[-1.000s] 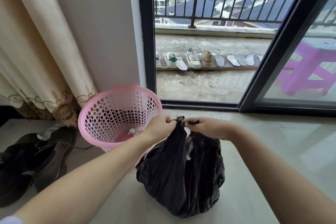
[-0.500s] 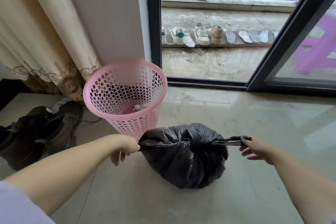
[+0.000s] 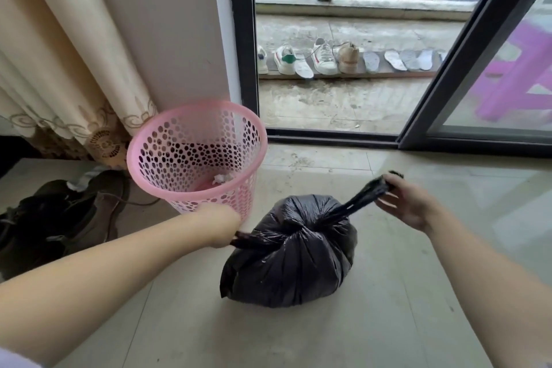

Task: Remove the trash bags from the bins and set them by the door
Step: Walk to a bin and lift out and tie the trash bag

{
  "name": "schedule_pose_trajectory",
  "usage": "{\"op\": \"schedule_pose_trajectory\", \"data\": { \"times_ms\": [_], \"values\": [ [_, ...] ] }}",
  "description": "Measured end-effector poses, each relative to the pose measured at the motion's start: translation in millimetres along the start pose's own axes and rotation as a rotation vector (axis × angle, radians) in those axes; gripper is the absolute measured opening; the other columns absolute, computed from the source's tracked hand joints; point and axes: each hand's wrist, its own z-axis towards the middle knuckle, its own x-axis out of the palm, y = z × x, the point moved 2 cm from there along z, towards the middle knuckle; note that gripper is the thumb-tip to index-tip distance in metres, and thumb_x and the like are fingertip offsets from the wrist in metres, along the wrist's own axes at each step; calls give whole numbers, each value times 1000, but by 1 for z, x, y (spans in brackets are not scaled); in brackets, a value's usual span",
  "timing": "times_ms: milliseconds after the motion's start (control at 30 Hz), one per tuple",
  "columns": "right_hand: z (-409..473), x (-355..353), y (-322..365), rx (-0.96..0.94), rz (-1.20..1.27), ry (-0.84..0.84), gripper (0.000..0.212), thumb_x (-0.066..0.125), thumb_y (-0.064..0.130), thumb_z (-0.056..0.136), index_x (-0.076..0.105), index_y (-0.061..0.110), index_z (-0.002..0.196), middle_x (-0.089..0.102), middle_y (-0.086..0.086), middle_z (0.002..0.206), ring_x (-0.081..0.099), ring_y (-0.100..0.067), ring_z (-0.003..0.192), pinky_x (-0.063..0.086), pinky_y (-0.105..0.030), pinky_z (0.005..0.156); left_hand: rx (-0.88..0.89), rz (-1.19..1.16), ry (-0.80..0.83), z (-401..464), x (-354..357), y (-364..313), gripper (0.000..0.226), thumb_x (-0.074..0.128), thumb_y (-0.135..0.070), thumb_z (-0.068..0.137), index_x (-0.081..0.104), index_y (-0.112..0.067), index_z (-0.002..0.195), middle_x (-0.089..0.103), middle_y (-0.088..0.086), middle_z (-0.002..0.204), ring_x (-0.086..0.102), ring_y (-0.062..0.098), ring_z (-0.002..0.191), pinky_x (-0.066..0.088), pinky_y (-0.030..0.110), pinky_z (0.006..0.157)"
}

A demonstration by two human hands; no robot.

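Two hands: both hold the black trash bag (image 3: 289, 251), one twisted tail each, pulled outward from the knot on top.
Dark shoes (image 3: 44, 218): piled on the floor at the far left, below the curtain (image 3: 59, 69) hem.
Pink bin (image 3: 195, 155): perforated, upright on the floor against the wall, just left of the door frame; a scrap of white paper (image 3: 222, 178) lies at its bottom.
Left hand (image 3: 222, 225): fist curled round the left tail of the bag, low in front of the bin's near wall; whether it touches the bin I cannot tell.
Bag position: sits on the floor tiles just right of the bin, a short way in from the door track (image 3: 328, 136), its top gathered.
Right hand (image 3: 409, 206): raised to the right of the bag, fingers pinching the end of the right tail, which runs taut and slanting up from the knot.
Open room: bare floor (image 3: 418, 323) lies to the right of and nearer than the bag, up to the track.
Doorway: sliding door (image 3: 493, 69) stands open; beyond, balcony floor with a row of shoes (image 3: 316, 60) and insoles on a plank.
Far right: purple stool (image 3: 519, 78) behind the glass.
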Motion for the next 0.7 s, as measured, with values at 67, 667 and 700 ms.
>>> {"op": "schedule_pose_trajectory", "data": {
  "times_ms": [67,667,700],
  "values": [
    [-3,26,20,-64,90,82,13,52,20,93,53,16,81,56,-2,77,58,-14,72,56,-30,65,64,-136,-259,1,-31,-12,22,44,-6,90,63,-11,102,65,6,106,63,26,96,53,37,78],
    [-72,151,47,-247,-1198,772,18,64,29,84,69,15,74,62,11,64,50,4,57,34,-17,60,457,-942,-207,17,-74,-14,39,58,-17,83,58,-26,121,26,-7,151,22,10,140,17,32,113],
    [-71,151,49,-233,-1095,769,17,61,23,87,66,14,73,61,8,61,52,2,56,37,-15,60,483,-1012,-191,19,-70,-12,29,59,-22,85,63,-29,113,34,-10,148,29,9,137,20,32,112]
  ]
}}
